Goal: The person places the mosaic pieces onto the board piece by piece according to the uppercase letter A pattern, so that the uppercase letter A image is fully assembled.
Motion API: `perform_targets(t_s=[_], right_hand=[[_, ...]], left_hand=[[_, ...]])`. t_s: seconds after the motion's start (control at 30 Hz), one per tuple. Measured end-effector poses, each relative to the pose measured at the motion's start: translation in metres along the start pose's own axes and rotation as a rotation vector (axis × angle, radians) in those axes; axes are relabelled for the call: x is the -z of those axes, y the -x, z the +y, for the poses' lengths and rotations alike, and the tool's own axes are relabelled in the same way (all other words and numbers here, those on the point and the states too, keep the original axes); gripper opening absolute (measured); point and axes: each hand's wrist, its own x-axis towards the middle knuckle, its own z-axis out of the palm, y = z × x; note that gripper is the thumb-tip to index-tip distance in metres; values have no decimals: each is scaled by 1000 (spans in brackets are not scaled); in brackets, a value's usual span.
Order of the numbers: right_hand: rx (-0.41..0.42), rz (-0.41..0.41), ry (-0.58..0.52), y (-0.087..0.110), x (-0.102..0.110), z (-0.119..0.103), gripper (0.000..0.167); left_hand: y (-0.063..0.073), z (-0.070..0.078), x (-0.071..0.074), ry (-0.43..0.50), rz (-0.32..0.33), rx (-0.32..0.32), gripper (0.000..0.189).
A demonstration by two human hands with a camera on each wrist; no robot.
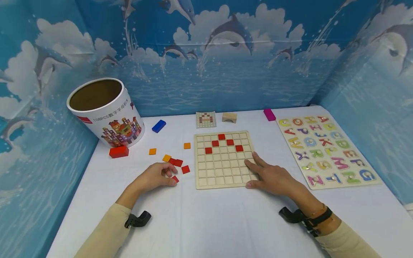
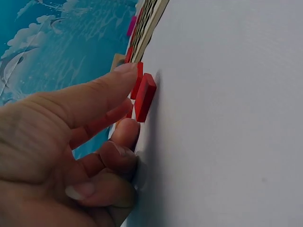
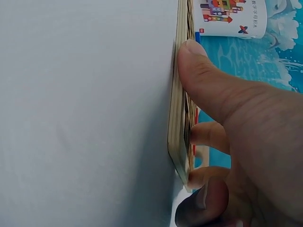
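Note:
The left hand (image 1: pixel 157 176) is low over the table with loosely bent fingers. A small red square tile (image 2: pixel 145 98) lies right at its thumb and index fingertips; the gap between them spans it. More red tiles (image 1: pixel 185 169) and orange tiles (image 1: pixel 152 151) lie just beyond that hand. The right hand (image 1: pixel 271 178) rests on the lower right part of a wooden grid board (image 1: pixel 219 167), fingers spread on top, thumb at the near edge (image 3: pixel 177 109). Several red tiles (image 1: pixel 221 137) sit in the board's upper cells, forming an inverted V.
Behind the board are a small pattern card (image 1: pixel 205 120), a wooden arch block (image 1: pixel 229 117) and a magenta block (image 1: pixel 269 114). On the left stand a large printed bucket (image 1: pixel 109 114), a blue block (image 1: pixel 158 126) and a red block (image 1: pixel 119 151). An alphabet puzzle board (image 1: pixel 326 152) lies at right.

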Motion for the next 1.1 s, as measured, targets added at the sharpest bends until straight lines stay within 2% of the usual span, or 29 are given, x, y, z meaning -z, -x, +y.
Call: perform_targets(t_s=[0.13, 0.23, 0.37, 0.53, 0.77, 0.93, 1.1], right_hand=[[-6, 1, -5, 1, 1, 0, 94], [-8, -5, -6, 1, 0, 1, 94], [-1, -2, -8, 0, -2, 1, 94], [5, 7, -5, 0, -2, 1, 94], [11, 10, -2, 0, -1, 0, 93], [20, 15, 6, -1, 0, 0, 94], [13, 23, 31, -2, -1, 1, 102]], left_hand=[[9, -1, -5, -63, 16, -19, 29], [11, -1, -9, -90, 35, -41, 26], [12, 1, -13, -96, 66, -34, 26], [10, 2, -16, -60, 89, -34, 25], [6, 4, -21, 43, 107, -85, 23], [-8, 20, -31, 145, 130, -81, 26], [-34, 54, -50, 201, 159, -54, 29]])
